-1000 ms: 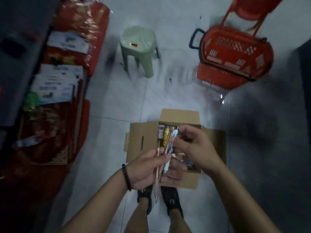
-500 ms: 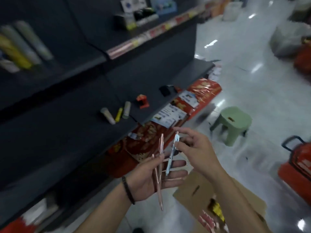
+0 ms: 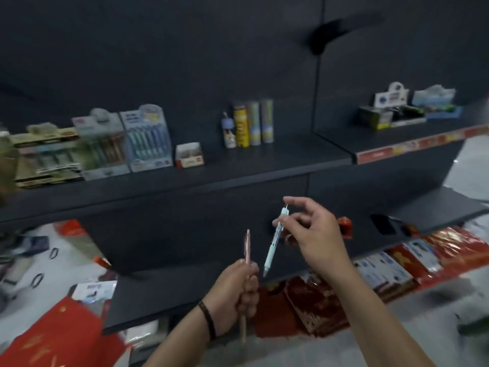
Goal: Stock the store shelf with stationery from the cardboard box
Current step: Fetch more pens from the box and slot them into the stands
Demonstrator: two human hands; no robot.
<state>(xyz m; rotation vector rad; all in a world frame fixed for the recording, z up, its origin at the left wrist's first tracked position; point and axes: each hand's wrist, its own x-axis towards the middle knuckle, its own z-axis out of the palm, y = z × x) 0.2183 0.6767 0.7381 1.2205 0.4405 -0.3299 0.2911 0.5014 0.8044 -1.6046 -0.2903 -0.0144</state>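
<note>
The blue pen [image 3: 275,242] is up in the air in front of the dark shelf [image 3: 238,165], not on it yet. The right hand [image 3: 315,234] pinches it near the top with thumb and fingers [image 3: 293,201]; the other fingers are loose. The pen stands almost straight up. Its push button is at the top and its tip points down and a bit to the left.

Just beside it is the pink pen [image 3: 247,250]. The left hand [image 3: 238,290] is wrapped tight around its middle. It stands straight up too, and its low end sticks out under the hand.

I think this is the carrying step: the pens are out of the box and need a spot. The next move is to lift them to the shelf, maybe near the pen packs [image 3: 148,139] or the tall tubes [image 3: 251,125], and set them down so they do not roll off.
</note>
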